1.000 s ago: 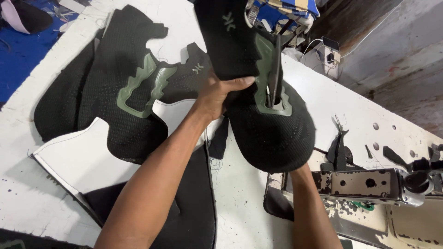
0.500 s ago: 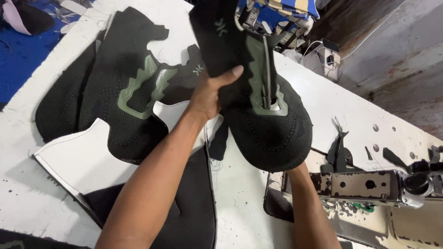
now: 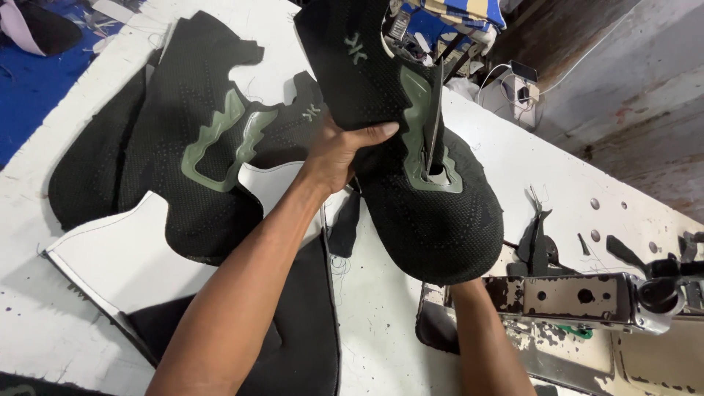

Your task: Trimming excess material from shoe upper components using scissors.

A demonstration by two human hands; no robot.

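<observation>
My left hand (image 3: 343, 150) gripped the black knit shoe upper (image 3: 411, 147) above the white worktable (image 3: 367, 323), thumb pressed flat across its near face, fingers curled behind. My right hand was hidden beneath the piece, only the forearm showing (whether it was clamped or loose, I cannot tell). The hold seemed best kept firm near the middle, so the green trim (image 3: 422, 136) stayed smooth. Farther off, a matching flat upper (image 3: 198, 161) lay on the table.

Matt black knit shoe upper (image 3: 433, 198) with smooth green rubbery overlay (image 3: 414, 110); chipped white-painted table (image 3: 513, 169).
</observation>
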